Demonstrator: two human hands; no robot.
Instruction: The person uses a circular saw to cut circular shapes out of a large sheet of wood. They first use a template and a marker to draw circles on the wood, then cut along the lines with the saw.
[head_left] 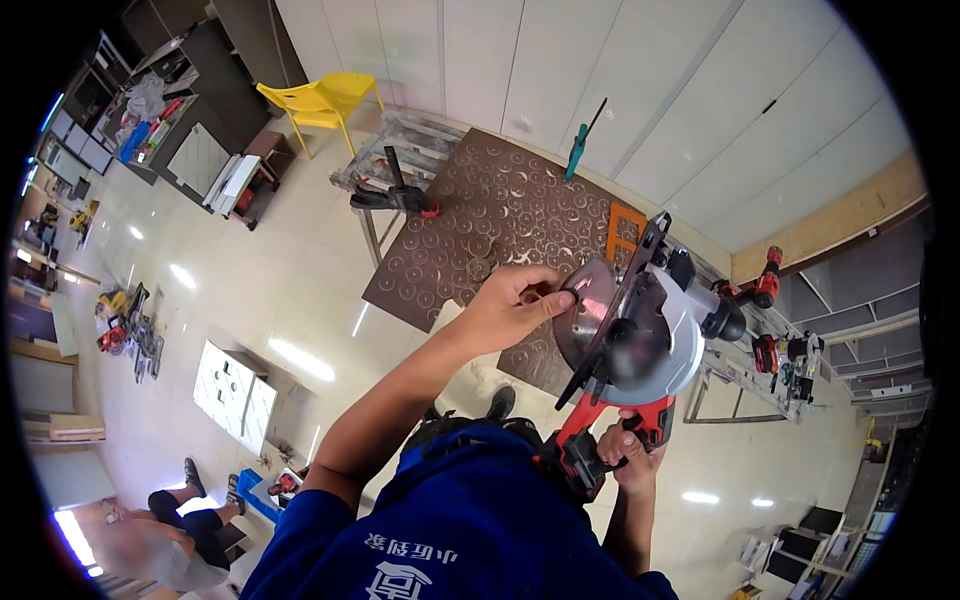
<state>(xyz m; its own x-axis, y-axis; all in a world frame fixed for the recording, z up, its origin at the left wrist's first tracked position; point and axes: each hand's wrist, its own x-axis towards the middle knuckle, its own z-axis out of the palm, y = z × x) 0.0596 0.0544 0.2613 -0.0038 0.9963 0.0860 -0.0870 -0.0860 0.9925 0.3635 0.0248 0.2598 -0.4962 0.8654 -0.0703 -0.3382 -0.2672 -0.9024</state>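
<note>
My right hand is closed around the red and black handle of a cordless circular saw. The saw is held up and tilted, its dark base plate turned toward my left. From that plate a shiny round metal part sticks out; whether it is the blade or the lower guard I cannot tell. My left hand pinches this part near its edge with thumb and forefinger. Below lies a brown board marked with many circles, partly hidden by the saw and my hands.
A black clamp grips the board's left side; a teal-handled tool stands at the far edge. An orange frame-shaped piece lies near the saw. More power tools are at the right. A yellow chair stands beyond; another person sits lower left.
</note>
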